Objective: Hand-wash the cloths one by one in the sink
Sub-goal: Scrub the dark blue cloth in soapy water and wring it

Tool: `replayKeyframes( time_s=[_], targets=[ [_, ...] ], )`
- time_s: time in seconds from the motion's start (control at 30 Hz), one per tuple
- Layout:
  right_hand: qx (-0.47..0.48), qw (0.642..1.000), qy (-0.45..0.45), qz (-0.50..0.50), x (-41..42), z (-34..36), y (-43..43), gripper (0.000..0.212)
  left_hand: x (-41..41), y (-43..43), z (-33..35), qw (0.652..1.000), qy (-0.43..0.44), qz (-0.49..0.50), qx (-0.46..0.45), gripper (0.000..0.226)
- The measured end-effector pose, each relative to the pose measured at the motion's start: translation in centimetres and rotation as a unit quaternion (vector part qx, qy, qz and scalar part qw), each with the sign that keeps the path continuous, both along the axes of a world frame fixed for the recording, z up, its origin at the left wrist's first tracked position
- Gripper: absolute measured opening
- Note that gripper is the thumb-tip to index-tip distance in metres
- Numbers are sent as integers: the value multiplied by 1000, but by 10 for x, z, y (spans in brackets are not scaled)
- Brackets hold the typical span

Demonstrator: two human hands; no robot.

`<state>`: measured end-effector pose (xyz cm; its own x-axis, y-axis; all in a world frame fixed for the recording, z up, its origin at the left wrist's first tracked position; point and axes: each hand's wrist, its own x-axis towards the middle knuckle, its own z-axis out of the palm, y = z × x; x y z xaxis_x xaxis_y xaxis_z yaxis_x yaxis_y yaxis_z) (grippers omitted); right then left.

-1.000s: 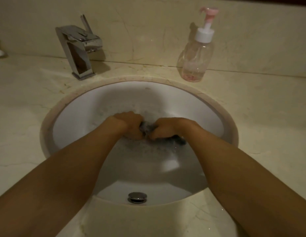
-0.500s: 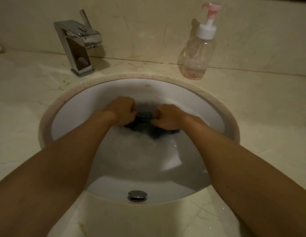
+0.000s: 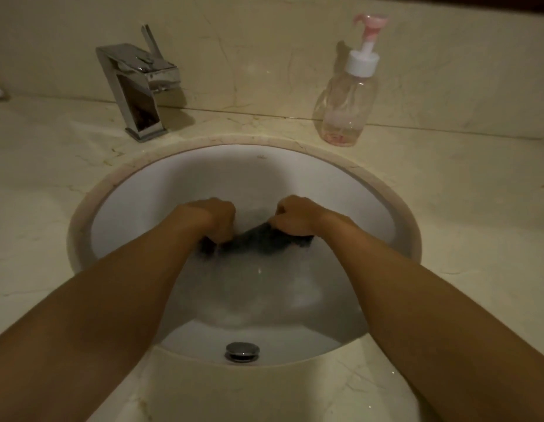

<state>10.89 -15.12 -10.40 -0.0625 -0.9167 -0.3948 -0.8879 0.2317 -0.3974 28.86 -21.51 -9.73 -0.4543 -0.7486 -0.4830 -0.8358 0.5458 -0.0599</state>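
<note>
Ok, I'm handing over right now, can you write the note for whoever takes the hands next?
Left hand: grips the left end of the cloth, which is dark.
Right hand: grips its right end.
The cloth is stretched between them at the surface of the soapy water in the sink.
Tap is at the back left, with no stream showing; soap bottle is at the back right.
Done: this cloth is wet and mid-wash.
Left: finish scrubbing, rinse, wring. No other cloths are in view, so I cannot tell how many remain.
</note>
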Motion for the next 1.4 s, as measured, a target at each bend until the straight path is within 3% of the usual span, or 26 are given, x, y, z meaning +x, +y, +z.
replayKeyframes(
  time_s=[0.1, 0.2, 0.27, 0.43, 0.53, 0.63, 0.77, 0.9, 1.2, 1.4],
  targets=[
    [-66, 995, 70, 14, -7, 3, -2, 18, 2, -9, -1, 988, 91, 13, -121, 25],
    [-32, 997, 63, 10, -10, -5, -6, 18, -3, -10, -7, 979, 203, -7, 15, 36],
    [11, 998, 56, 31, -11, -11, -8, 12, -9, -1, -12, 977, 187, -31, 101, 40],
    [-7, 998, 11, 57, -6, -3, -4, 36, -8, 2, -14, 986, 144, -71, 44, 37],
    [-54, 998, 8, 36, -8, 4, -6, 37, 4, -10, -7, 982, 182, -8, 44, 24],
    [-76, 996, 44, -2, -18, 8, -7, 50, 15, -23, 6, 965, 255, 58, 23, 25],
    [-24, 997, 74, 10, -15, 4, -3, 66, 16, -25, 20, 929, 360, 77, -29, 29],
    [40, 995, 68, 53, 3, -6, 0, 91, 21, -31, 25, 908, 406, 100, -43, 35],
    [155, 968, 175, 92, 15, 2, 1, 104, 21, -42, 28, 847, 507, 157, -26, 42],
    [159, 970, 160, 88, 24, 11, 1, 95, 18, -42, 30, 827, 536, 170, -7, 41]
  ],
)
